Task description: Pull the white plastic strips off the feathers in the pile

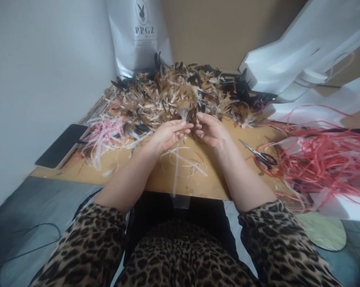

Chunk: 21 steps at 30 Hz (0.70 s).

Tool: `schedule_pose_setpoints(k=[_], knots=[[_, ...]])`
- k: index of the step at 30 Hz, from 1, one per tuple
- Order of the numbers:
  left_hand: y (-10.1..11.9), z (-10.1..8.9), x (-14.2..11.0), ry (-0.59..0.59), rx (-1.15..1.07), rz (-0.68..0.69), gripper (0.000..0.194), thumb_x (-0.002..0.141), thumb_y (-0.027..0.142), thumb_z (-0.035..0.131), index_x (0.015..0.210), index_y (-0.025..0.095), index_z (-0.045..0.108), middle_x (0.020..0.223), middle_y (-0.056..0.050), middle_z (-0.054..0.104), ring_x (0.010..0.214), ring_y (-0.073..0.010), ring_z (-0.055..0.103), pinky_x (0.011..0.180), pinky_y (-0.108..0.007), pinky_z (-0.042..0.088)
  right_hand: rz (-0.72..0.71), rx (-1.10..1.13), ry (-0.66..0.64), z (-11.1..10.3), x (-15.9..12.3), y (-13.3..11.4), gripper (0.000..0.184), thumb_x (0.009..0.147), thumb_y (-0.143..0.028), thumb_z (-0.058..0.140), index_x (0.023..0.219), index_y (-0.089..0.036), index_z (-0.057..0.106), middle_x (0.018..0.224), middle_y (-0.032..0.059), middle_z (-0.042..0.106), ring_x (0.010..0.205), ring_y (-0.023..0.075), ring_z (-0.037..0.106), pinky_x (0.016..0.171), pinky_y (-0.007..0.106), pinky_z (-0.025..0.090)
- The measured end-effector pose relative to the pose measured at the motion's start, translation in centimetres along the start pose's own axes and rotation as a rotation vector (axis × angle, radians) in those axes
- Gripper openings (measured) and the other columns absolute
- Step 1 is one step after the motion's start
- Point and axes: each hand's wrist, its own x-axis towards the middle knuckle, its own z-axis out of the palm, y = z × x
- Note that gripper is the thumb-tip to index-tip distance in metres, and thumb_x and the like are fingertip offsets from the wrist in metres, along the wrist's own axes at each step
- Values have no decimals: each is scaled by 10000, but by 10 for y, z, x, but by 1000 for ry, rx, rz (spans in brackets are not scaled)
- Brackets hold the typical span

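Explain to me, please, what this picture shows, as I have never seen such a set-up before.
There is no machine here: a camera on a person's head looks forward and down at their bare hands. The left hand and right hand are close together above a table, apparently holding feathers, though the grip is too small to make out. Behind them is a heap of feathers. A phone lies left; scissors and tangled red strands lie right.
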Motion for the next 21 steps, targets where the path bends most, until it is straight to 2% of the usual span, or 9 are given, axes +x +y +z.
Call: schedule_pose_setpoints(k=[5,9,13,16,21], knots=[[-2,5,-4,-65,-89,-102,138,878,20,523,870,68,652,824,-98,742,602,-61,670,485,-95,461,-74,36,0,4,2,12,331,555,-259,869,742,-187,606,612,-61,604,550,51,526,496,165,454],[0,9,-7,-83,-174,-187,210,914,30,461,905,74,666,782,-68,731,581,-40,655,478,-68,454,-70,103,-48,8,1,21,278,608,-236,844,769,-208,618,642,-71,616,562,47,521,531,165,470],[1,11,-9,-64,-244,-234,225,928,45,446,952,71,669,758,-64,718,574,-35,648,474,-57,452,-63,117,-12,11,2,28,276,625,-239,833,802,-227,622,676,-68,638,586,59,546,552,169,487],[2,11,-9,-43,-274,-254,223,928,66,465,982,94,679,781,-67,716,582,-36,645,472,-57,453,-123,58,8,11,3,31,289,634,-284,831,810,-244,605,686,-70,631,626,65,574,594,179,505],[3,13,-9,7,-290,-253,205,922,70,486,874,111,680,733,-45,678,543,-19,609,449,-51,432,-155,-85,52,12,1,30,299,666,-396,794,821,-261,577,687,-56,612,653,96,583,617,221,512]])
